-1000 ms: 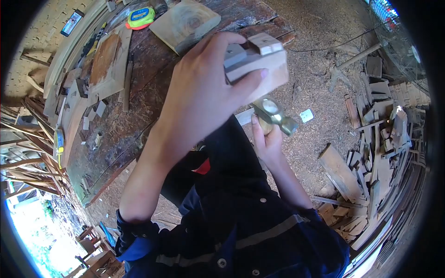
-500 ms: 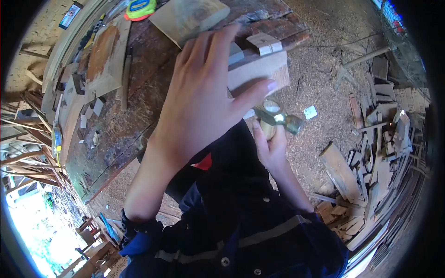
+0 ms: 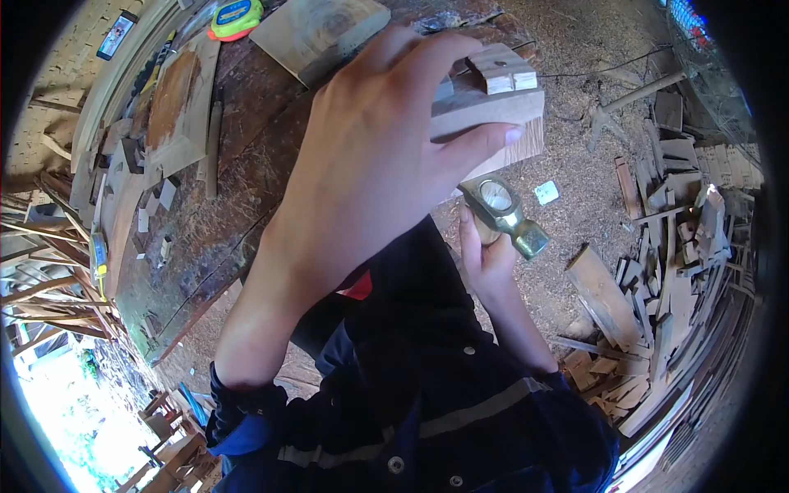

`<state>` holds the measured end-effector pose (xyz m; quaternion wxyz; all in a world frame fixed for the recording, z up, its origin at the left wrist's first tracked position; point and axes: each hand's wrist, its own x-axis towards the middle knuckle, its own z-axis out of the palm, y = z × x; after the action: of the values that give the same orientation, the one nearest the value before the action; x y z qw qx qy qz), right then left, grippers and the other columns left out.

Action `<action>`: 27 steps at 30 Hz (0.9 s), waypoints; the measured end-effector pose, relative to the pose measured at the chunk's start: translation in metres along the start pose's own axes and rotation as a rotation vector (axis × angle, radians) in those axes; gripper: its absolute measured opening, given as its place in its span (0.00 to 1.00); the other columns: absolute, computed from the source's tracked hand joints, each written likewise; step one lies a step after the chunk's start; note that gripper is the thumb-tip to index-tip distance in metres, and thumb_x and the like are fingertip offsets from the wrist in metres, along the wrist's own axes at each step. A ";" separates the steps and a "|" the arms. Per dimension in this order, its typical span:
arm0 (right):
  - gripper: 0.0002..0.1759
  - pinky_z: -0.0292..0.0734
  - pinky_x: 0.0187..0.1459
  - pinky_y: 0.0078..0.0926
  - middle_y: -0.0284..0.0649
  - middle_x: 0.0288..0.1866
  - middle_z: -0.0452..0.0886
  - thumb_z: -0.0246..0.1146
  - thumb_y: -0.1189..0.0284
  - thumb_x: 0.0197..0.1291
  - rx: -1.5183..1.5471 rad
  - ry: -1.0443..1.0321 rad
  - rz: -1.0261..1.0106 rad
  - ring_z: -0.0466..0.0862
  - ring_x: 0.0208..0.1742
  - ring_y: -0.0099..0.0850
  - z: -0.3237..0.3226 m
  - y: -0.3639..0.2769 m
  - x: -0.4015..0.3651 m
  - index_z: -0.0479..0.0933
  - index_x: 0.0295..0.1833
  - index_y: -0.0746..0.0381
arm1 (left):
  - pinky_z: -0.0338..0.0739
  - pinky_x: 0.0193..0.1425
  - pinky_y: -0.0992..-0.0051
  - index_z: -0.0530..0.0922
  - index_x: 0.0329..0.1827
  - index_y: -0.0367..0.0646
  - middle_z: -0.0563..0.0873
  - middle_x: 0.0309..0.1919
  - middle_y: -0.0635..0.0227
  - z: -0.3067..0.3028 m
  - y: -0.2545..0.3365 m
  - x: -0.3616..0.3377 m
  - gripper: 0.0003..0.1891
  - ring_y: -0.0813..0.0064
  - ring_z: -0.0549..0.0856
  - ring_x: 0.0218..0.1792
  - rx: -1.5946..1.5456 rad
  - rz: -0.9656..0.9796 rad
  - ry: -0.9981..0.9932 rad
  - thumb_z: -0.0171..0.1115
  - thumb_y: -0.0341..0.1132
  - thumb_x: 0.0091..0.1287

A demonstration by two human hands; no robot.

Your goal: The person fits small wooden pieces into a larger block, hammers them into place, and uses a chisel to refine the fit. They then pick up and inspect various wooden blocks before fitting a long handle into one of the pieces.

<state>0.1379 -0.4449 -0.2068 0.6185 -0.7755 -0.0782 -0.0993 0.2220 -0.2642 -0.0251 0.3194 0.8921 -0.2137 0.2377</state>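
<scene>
My left hand (image 3: pixel 370 156) is wrapped over a pale wooden block (image 3: pixel 493 115) at the workbench's edge. Its thumb lies along the block's near side, and its fingers curl over the far side, where their tips are hidden. A smaller wooden piece (image 3: pixel 503 70) with a dark hole sits on top of the block. Just below, my right hand (image 3: pixel 491 255) grips a hammer (image 3: pixel 509 215) close under its metal head. That head is beside the block's lower edge; most of the handle is out of sight.
On the worn workbench (image 3: pixel 246 156) lie a flat board (image 3: pixel 316 37), a yellow-green tape measure (image 3: pixel 236 18), a stained panel (image 3: pixel 181 103) and small wood offcuts. Scrap wood (image 3: pixel 657 271) is piled on the sawdust-covered floor to the right. A phone (image 3: pixel 117 34) is at the upper left.
The wooden block has moved right with my left hand, whose fingers are now more curled round it. The hammer head has shifted slightly right and down. The view has shifted a little.
</scene>
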 end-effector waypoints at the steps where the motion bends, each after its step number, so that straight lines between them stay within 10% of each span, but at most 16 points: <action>1: 0.15 0.83 0.38 0.39 0.47 0.41 0.87 0.71 0.74 0.66 -0.013 0.017 -0.028 0.91 0.37 0.41 0.000 0.007 -0.001 0.81 0.55 0.65 | 0.87 0.52 0.67 0.87 0.56 0.43 0.91 0.44 0.59 0.002 -0.001 0.000 0.26 0.62 0.93 0.45 -0.006 -0.014 0.005 0.86 0.42 0.57; 6: 0.21 0.86 0.39 0.41 0.48 0.42 0.88 0.74 0.76 0.61 -0.380 -0.013 -0.143 0.92 0.38 0.45 -0.001 -0.015 0.007 0.77 0.58 0.64 | 0.86 0.50 0.67 0.89 0.53 0.42 0.91 0.40 0.60 0.007 -0.006 -0.002 0.25 0.62 0.93 0.43 0.048 -0.098 0.019 0.86 0.45 0.57; 22: 0.22 0.86 0.41 0.39 0.44 0.39 0.89 0.74 0.72 0.63 -0.204 0.015 -0.057 0.93 0.38 0.42 0.008 0.041 -0.016 0.76 0.61 0.63 | 0.86 0.51 0.68 0.88 0.56 0.41 0.91 0.44 0.59 -0.006 0.012 0.004 0.27 0.65 0.93 0.46 -0.110 0.068 0.080 0.84 0.48 0.60; 27: 0.05 0.85 0.43 0.41 0.42 0.40 0.89 0.70 0.71 0.68 -0.068 0.136 0.282 0.91 0.41 0.42 0.039 0.055 -0.041 0.84 0.43 0.61 | 0.85 0.53 0.68 0.87 0.59 0.40 0.91 0.45 0.58 -0.028 0.038 0.005 0.27 0.65 0.92 0.47 -0.058 0.229 0.036 0.82 0.48 0.63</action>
<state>0.1143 -0.4189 -0.2773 0.6035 -0.7909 0.0767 -0.0663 0.1976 -0.2734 0.0154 0.3196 0.8479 -0.3151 0.2821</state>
